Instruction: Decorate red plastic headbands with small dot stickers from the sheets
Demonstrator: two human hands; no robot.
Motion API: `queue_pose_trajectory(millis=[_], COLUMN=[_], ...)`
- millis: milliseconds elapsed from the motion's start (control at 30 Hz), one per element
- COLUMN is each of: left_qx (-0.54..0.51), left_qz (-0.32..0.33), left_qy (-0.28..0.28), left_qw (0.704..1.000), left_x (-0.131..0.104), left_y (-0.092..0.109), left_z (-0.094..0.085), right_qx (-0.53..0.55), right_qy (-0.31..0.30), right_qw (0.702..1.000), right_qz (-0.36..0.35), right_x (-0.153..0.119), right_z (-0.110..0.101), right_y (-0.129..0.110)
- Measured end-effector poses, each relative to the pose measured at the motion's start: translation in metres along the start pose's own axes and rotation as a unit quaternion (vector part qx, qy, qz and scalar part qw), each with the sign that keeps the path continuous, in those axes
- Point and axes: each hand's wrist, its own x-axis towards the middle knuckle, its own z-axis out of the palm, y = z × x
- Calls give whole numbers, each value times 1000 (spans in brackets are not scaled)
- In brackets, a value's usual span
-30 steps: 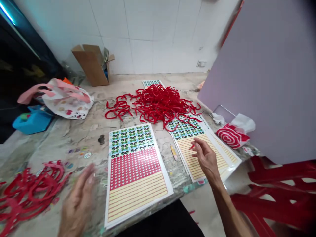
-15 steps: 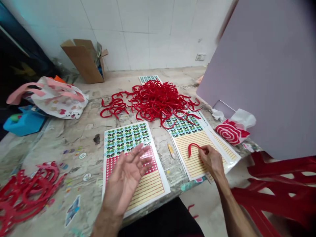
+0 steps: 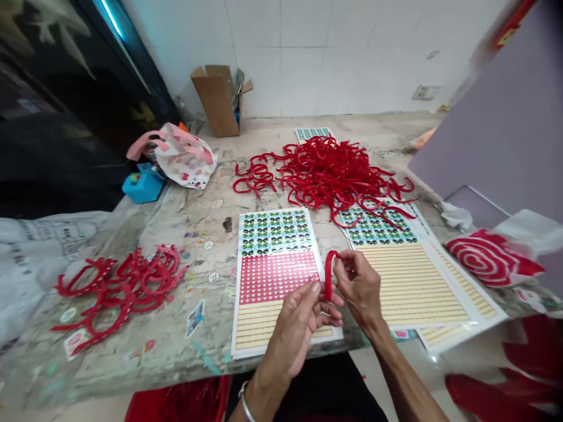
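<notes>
The worktable is stained and worn. It bears a heap of curved red bands, white-dotted red bands at left, printed sticker sheets, an open cardboard box, a pink-handled bag and a blue container.

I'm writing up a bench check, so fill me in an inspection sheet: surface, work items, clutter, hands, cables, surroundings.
Surface: table stained and worn, stickers scattered on it.
Work items: red band in hand; large red pile; white-dotted red bands at left; printed sheets in front.
Clutter: cloth bag, blue container, cardboard box.
Hands: right hand pinches the band near its top; left hand at its lower end, grip unclear.
Cables: nothing seen.
Surroundings: pale wall behind, wall outlet, grey panel at right.
</notes>
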Motion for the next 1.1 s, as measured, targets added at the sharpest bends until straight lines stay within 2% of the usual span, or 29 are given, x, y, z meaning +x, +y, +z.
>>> queue_pose_trajectory(millis=[67,167,267,400,500,567,667,767,833,900,967,1000,1033,1100], left_qx=[29,43,-11,-130,-208,-230,-217,-117,-12,87,157,177,187,182], left_qz=[23,31,-12,-100,-131,-132,-93,8,85,137,158,161,159,155], left_qy=[43,81,45,-15,-38,-44,-16,58,117,167,198,209,217,236], left_qw=[998,995,999,986,968,963,972,991,989,972,954,948,945,942], left_x=[-3,-5,-6,-7,-10,-14,-19,-26,-29,-31,-31,-31,-32,-35], left_y=[3,3,2,2,3,6,16,34,45,50,48,44,40,31], left_z=[-11,-23,-25,-21,-16,-13,-8,-10,-17,-27,-39,-45,-51,-63], right_qx=[81,234,348,445,479,478,401,217,91,-9,-124,-189,-251,-345], right_qy=[-53,-142,-191,-202,-195,-196,-228,-240,-192,-115,-34,-14,-10,-40], right_qw=[993,951,895,836,821,828,876,946,969,983,984,976,963,935], right_qz=[60,144,202,250,242,219,140,-27,-124,-143,-123,-111,-96,-69], right_x=[0,-2,-7,-12,-11,-10,-12,-17,-19,-18,-13,-8,-4,4], right_z=[3,9,17,22,24,25,28,27,21,11,-1,-6,-9,-11], right_y=[-5,-12,-17,-25,-35,-42,-46,-32,-14,6,23,28,33,38])
